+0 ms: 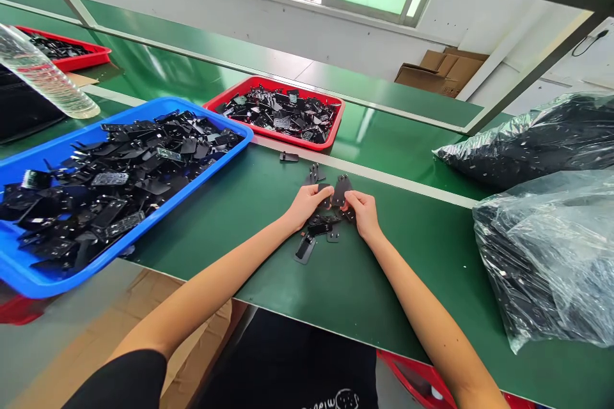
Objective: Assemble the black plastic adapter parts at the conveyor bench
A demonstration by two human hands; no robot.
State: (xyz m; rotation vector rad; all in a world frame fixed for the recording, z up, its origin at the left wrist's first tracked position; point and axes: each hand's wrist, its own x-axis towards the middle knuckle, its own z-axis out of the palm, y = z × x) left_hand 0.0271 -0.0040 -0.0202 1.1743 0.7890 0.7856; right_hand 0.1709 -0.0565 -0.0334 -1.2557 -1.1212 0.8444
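Clock directions are read from the hands, with twelve lying away from the person. On the green smooth-topped desk, the left hand has its fingers pinched closed on a small black flat rectangular plate, the thumb lying across the upper face. Just beside it at three o'clock, the right hand grips the near edge of a black flat oblong plate with the fingers drawn together. This second plate has rounded corners, a dull, even surface and small shiny bits at its far end; it is tilted up, and whether it touches the first plate I cannot tell.

Loose dark pieces lie under and around the hands. At seven o'clock sits a thin black plate with a raised dark block; at eleven, near the left hand, a black piece with short silvery prongs; at ten, a single flat black piece lies apart.

Farther off, a blue plastic tray heaped with similar parts stands at nine, a red plastic tray, also full, at eleven, and two clear plastic bags of black parts between two and four.
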